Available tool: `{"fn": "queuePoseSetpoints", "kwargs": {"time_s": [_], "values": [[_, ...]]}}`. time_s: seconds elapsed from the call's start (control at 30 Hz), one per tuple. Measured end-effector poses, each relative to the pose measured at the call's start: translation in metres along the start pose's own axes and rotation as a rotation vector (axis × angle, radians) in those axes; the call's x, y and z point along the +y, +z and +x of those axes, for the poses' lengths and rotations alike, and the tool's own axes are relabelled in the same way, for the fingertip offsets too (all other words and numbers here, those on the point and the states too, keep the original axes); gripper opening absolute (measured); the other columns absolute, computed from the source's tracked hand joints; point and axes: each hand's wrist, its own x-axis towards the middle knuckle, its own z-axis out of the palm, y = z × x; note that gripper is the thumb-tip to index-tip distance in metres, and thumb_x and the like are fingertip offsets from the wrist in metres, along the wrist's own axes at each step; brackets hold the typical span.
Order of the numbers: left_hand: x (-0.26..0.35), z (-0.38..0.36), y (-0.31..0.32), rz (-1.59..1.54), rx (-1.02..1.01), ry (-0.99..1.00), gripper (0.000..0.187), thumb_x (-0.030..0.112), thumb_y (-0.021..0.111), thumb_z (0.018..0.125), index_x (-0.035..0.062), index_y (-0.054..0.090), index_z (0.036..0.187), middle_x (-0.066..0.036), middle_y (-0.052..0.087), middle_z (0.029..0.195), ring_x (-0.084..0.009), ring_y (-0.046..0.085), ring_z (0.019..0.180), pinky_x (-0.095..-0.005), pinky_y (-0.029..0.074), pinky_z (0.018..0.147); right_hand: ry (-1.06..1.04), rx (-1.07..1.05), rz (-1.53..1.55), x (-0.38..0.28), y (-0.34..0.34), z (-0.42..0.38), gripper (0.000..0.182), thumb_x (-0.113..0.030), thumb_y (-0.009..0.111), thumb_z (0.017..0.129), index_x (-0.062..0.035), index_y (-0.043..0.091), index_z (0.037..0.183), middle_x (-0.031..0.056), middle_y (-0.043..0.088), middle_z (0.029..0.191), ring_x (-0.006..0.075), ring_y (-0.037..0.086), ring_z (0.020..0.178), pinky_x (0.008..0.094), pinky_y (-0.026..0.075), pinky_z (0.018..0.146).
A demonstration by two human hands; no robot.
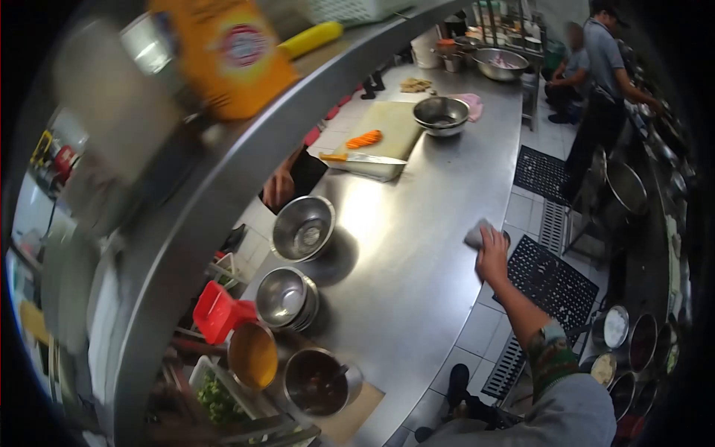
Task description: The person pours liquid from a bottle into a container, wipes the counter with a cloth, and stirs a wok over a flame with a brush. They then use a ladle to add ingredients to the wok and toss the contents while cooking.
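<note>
My right hand (491, 255) reaches out over the long edge of the steel counter (417, 261), fingers closed round a bunched grey cloth (477, 235). My left hand is out of view. Nearest on the counter, towards its far end, is a cutting board (391, 123) with sliced carrot (363, 139) and a yellow-handled knife (361, 158) on it. A steel bowl (441, 113) overlaps the board's right edge. Along the counter's left side are another steel bowl (303, 229) and a stack of smaller bowls (286, 296).
A co-worker's hand (279, 188) shows across the counter. A pot of dark sauce (316, 381) and an orange-filled container (252, 355) stand at the near end. A steel shelf (186, 201) crosses overhead. Two people (599, 82) are in the aisle, with black floor mats (551, 276).
</note>
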Motion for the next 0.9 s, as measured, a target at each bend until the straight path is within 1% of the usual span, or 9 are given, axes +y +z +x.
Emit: {"fn": "queuePoseSetpoints", "kwargs": {"time_s": [0.03, 0.1, 0.2, 0.33, 0.4, 0.47, 0.53, 0.6, 0.9], "values": [[-0.042, 0.025, -0.014, -0.285, -0.135, -0.103, 0.024, 0.024, 0.058, 0.095, 0.0052, 0.049, 0.083, -0.001, 0.047, 0.069, -0.0107, 0.041, 0.059, -0.0274, 0.037, 0.056, -0.029, 0.004, 0.003, -0.012, -0.003, -0.026, 0.063, 0.0, 0.058, 0.08, -0.0071, 0.043, 0.141, 0.0263, 0.042, 0.139, 0.0462, 0.037, 0.129, 0.0551, 0.026, 0.112], [-0.051, 0.02, -0.008, -0.199, -0.116, -0.026, 0.028, 0.028, 0.059, 0.094, 0.0063, 0.049, 0.08, 0.0, 0.046, 0.067, -0.0096, 0.042, 0.058, -0.0276, 0.038, 0.054, -0.063, -0.03, 0.015, -0.046, -0.009, -0.084, 0.065, 0.0, 0.055, 0.08, -0.0075, 0.039, 0.143, 0.0276, 0.04, 0.139, 0.0473, 0.037, 0.129, 0.0576, 0.023, 0.113], [-0.042, 0.002, 0.009, -0.354, -0.275, 0.092, 0.026, 0.017, 0.059, 0.094, 0.0026, 0.055, 0.115, 0.001, 0.052, 0.08, -0.0059, 0.044, 0.064, -0.0217, 0.037, 0.057, -0.114, -0.164, 0.08, -0.112, -0.034, -0.186, 0.068, 0.001, 0.055, 0.079, -0.0087, 0.038, 0.144, 0.0309, 0.038, 0.14, 0.0517, 0.034, 0.132, 0.0657, 0.024, 0.109], [-0.015, -0.01, 0.023, -0.436, -0.388, 0.044, 0.031, 0.011, 0.06, 0.094, 0.0032, 0.053, 0.123, -0.003, 0.063, 0.096, -0.0054, 0.051, 0.071, -0.0201, 0.04, 0.06, -0.361, -0.288, 0.205, -0.185, -0.064, -0.319, 0.069, 0.001, 0.057, 0.074, -0.0061, 0.04, 0.141, 0.0321, 0.043, 0.134, 0.0519, 0.042, 0.125, 0.0679, 0.028, 0.104], [-0.018, -0.01, 0.028, -0.514, -0.379, 0.106, 0.037, 0.008, 0.06, 0.094, 0.001, 0.049, 0.128, -0.005, 0.063, 0.104, -0.0061, 0.052, 0.071, -0.0213, 0.04, 0.061, -0.502, -0.44, 0.276, -0.217, -0.079, -0.372, 0.062, -0.001, 0.058, 0.074, -0.0075, 0.048, 0.135, 0.0278, 0.049, 0.13, 0.0461, 0.047, 0.122, 0.0624, 0.033, 0.103], [-0.029, -0.003, 0.026, -0.522, -0.581, 0.047, 0.057, 0.003, 0.059, 0.093, -0.0049, 0.032, 0.143, -0.015, 0.051, 0.133, -0.0186, 0.053, 0.115, -0.0318, 0.04, 0.101, -0.672, -0.572, 0.365, -0.245, -0.094, -0.399, 0.056, -0.002, 0.057, 0.074, -0.0092, 0.055, 0.13, 0.0231, 0.054, 0.127, 0.0408, 0.05, 0.119, 0.0541, 0.037, 0.104], [-0.023, -0.007, 0.036, -0.641, -0.473, 0.125, 0.044, 0.005, 0.061, 0.094, -0.0032, 0.044, 0.133, -0.008, 0.06, 0.113, -0.0118, 0.057, 0.089, -0.0256, 0.047, 0.079, -0.708, -0.673, 0.392, -0.262, -0.117, -0.425, 0.054, -0.002, 0.056, 0.074, -0.0097, 0.057, 0.128, 0.0204, 0.056, 0.126, 0.0382, 0.051, 0.118, 0.049, 0.039, 0.103], [-0.01, -0.005, 0.024, -0.482, -0.57, 0.16, 0.047, 0.006, 0.061, 0.094, -0.0059, 0.041, 0.135, -0.011, 0.058, 0.118, -0.0143, 0.056, 0.102, -0.0285, 0.044, 0.091, -0.788, -0.833, 0.486, -0.271, -0.125, -0.426, 0.052, 0.0, 0.054, 0.075, -0.0083, 0.058, 0.126, 0.0186, 0.06, 0.119, 0.0342, 0.056, 0.112, 0.0444, 0.044, 0.097], [-0.016, -0.008, 0.029, -0.519, -0.51, 0.117, 0.059, 0.011, 0.063, 0.093, -0.0111, 0.034, 0.139, -0.019, 0.054, 0.127, -0.0206, 0.056, 0.111, -0.0315, 0.043, 0.098, 0.009, -0.227, 0.318, -0.195, -0.081, -0.211, 0.051, -0.014, 0.059, 0.084, -0.0033, 0.05, 0.133, 0.0275, 0.054, 0.117, 0.0438, 0.055, 0.104, 0.0447, 0.046, 0.093]]}}
